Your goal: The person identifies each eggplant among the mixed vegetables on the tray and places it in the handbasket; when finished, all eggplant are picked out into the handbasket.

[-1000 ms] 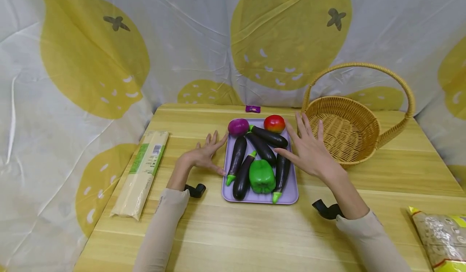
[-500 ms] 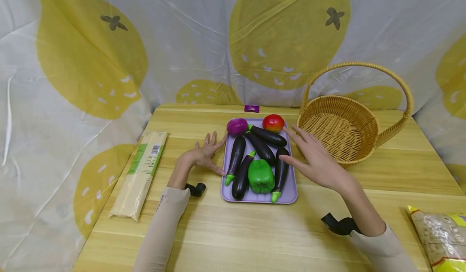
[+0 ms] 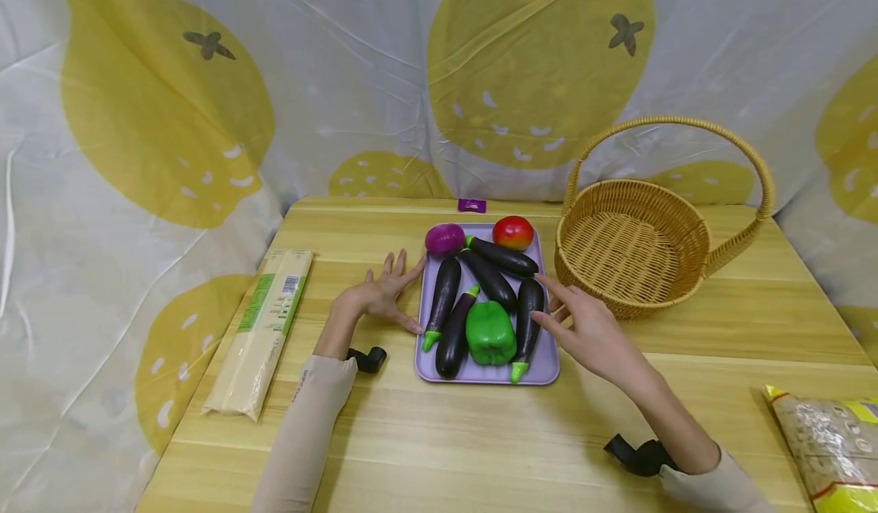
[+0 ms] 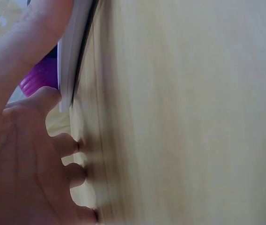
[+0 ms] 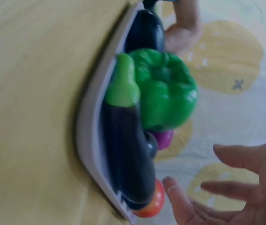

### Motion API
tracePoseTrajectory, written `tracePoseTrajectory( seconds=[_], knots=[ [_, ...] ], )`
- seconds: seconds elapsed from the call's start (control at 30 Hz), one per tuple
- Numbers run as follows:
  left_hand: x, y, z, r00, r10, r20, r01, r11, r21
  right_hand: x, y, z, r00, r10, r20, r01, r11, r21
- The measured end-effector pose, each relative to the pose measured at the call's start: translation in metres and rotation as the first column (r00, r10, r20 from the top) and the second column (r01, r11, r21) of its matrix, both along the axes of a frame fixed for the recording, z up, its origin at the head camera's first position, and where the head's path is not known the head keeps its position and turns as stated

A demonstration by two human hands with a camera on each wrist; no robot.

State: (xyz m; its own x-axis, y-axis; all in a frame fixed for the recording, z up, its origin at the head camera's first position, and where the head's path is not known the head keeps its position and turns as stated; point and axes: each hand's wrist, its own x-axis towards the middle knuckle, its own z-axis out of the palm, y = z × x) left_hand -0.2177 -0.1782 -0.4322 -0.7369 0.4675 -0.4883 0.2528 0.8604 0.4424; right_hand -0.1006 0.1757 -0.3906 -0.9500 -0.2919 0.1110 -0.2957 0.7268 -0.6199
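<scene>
A lavender tray (image 3: pixel 544 372) holds several eggplants, a green bell pepper (image 3: pixel 491 333), a purple onion-like vegetable (image 3: pixel 444 238) and a red-yellow mango-like fruit (image 3: pixel 512 232). My left hand (image 3: pixel 376 297) rests at the tray's left side, fingers spread, with thumb and index finger at its rim. In the left wrist view, its fingertips meet the table. Over the tray's right side is my right hand (image 3: pixel 588 328), thumb and index finger apart near the rightmost eggplant (image 3: pixel 528 315). The right wrist view shows those fingers (image 5: pixel 236 157) apart from this eggplant, holding nothing.
A wicker basket (image 3: pixel 686 288) with a tall handle stands right of the tray. A pale packet (image 3: pixel 257 338) lies at the left, and a clear-and-yellow bag (image 3: pixel 826 444) at the front right. A small purple wrapper (image 3: pixel 472 205) lies behind the tray.
My right hand has drawn back from the basket's side towards the front and lowered beside the rightmost eggplant, its fingers less spread. The left hand keeps its place at the tray.
</scene>
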Motion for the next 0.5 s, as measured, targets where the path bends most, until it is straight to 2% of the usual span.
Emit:
tracePoseTrajectory(
  seconds=[0.23,0.5],
  knots=[
    [-0.001,0.0,0.0,1.0,0.002,0.001,-0.002,1.0,0.008,-0.004,-0.006,-0.015,0.995,-0.072,0.07,0.073,0.997,-0.019],
    [0.0,-0.001,-0.001,1.0,0.005,0.008,-0.005,1.0,0.009,-0.011,-0.013,-0.03,0.988,-0.12,0.099,0.123,0.992,-0.023]
  ],
)
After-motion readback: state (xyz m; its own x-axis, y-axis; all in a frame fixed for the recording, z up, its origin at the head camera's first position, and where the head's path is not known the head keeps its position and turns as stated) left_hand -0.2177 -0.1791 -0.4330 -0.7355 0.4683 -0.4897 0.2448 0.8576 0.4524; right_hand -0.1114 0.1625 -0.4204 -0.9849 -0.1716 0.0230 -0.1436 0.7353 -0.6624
